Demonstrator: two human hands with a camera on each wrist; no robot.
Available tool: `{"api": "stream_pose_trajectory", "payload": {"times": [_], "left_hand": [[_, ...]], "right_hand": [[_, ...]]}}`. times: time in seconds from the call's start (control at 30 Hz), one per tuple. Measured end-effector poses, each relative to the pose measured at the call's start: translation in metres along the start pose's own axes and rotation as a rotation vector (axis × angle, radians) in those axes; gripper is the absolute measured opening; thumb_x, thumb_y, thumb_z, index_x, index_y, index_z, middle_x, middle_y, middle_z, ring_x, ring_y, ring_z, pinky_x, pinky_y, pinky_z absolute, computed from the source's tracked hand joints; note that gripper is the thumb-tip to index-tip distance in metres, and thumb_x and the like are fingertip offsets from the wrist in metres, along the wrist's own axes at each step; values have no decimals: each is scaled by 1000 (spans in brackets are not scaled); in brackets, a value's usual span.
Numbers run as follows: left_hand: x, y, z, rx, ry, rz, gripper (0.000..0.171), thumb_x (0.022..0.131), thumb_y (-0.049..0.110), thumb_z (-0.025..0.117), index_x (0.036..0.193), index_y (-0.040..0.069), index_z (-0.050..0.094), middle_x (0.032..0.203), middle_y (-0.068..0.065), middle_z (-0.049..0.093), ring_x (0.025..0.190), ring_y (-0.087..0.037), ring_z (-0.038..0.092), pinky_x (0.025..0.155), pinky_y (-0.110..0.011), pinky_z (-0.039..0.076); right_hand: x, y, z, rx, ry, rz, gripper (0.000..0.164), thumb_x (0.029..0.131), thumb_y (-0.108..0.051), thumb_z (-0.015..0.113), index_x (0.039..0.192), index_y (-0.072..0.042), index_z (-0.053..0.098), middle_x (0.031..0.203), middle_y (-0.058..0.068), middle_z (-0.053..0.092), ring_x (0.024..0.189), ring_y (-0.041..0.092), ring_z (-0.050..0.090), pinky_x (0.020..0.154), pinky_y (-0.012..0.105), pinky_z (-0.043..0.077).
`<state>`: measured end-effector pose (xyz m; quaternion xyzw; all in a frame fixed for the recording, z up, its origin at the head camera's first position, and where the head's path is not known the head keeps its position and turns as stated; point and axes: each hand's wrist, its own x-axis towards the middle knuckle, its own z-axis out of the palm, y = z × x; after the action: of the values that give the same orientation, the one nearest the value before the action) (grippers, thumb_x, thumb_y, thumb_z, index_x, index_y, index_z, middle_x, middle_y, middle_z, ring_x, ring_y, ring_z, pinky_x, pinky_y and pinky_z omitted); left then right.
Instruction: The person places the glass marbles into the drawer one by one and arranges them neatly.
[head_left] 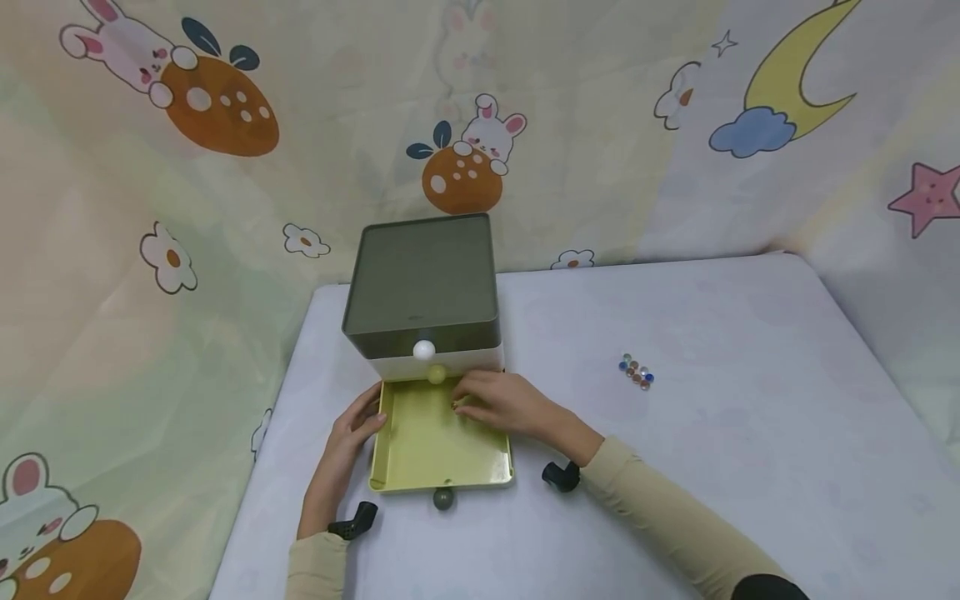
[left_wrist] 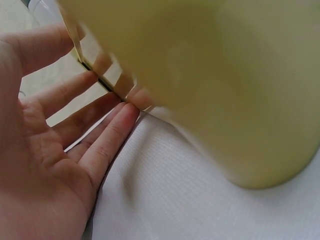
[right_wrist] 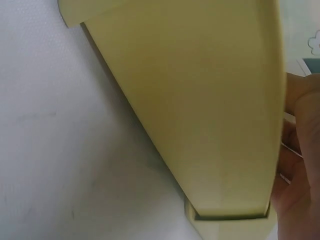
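One dark knob (head_left: 443, 498) sits nearest me, at six o'clock on the yellow drawer (head_left: 427, 462), which stands pulled out toward me, presumably so its shallow floor can be reached from above. My left hand (head_left: 355, 425) is against the drawer's side wall between nine and ten o'clock, fingers spread and fairly straight, tips touching the outside, thumb up by the rim. I judge this a steadying touch, since a light drawer might shift if bumped.

My right hand (head_left: 506, 402) is above the drawer floor toward one o'clock, thumb and forefinger pinching what looks like a small bead (head_left: 454, 406). Fingertips suit something so tiny; its exact shape I cannot tell, and the right wrist view hides those tips behind the drawer's edge.

Toward half past two, a cluster of beads (head_left: 636, 372) lies on the white tablecloth (head_left: 750, 375), well apart from the drawer, a handy spot for the right arm. At twelve o'clock stands the cabinet (head_left: 423, 271), its white knob (head_left: 423, 350) and olive knob (head_left: 437, 374) on fronts that look closed, leaving the space over the drawer free. Beyond hangs the patterned backdrop (head_left: 600, 167).
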<state>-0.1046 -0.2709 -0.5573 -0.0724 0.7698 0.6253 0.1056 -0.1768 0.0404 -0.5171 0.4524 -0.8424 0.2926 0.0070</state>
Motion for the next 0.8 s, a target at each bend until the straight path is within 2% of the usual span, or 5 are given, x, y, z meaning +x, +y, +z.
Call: {"api": "stream_pose_trajectory", "payload": {"times": [0.17,0.47,0.8], "left_hand": [[0,-2,0,0,-2,0,63,104,35,62,162,29,37,163,-4,44,144,-20,41,129,-63,16],[-1,1,0,-4,-1,0,63,104,35,62,162,29,38,163,-4,44,148,-24,39,129,-63,16],[-2,0,-1,-4,-10,-13,64,104,36,62,162,28,37,165,-4,41,152,-27,36,129,-66,13]], "right_hand": [[5,-3,5,-83,-14,-21,13,100,-29,72,109,-21,73,106,-8,72,89,6,66,78,24,57],[15,-8,11,-220,-94,24,9,100,-29,71,107,-23,72,104,-8,71,85,7,64,75,27,56],[20,-12,19,-263,-125,68,5,100,-27,69,97,-23,71,93,-7,68,81,10,63,68,31,55]]}}
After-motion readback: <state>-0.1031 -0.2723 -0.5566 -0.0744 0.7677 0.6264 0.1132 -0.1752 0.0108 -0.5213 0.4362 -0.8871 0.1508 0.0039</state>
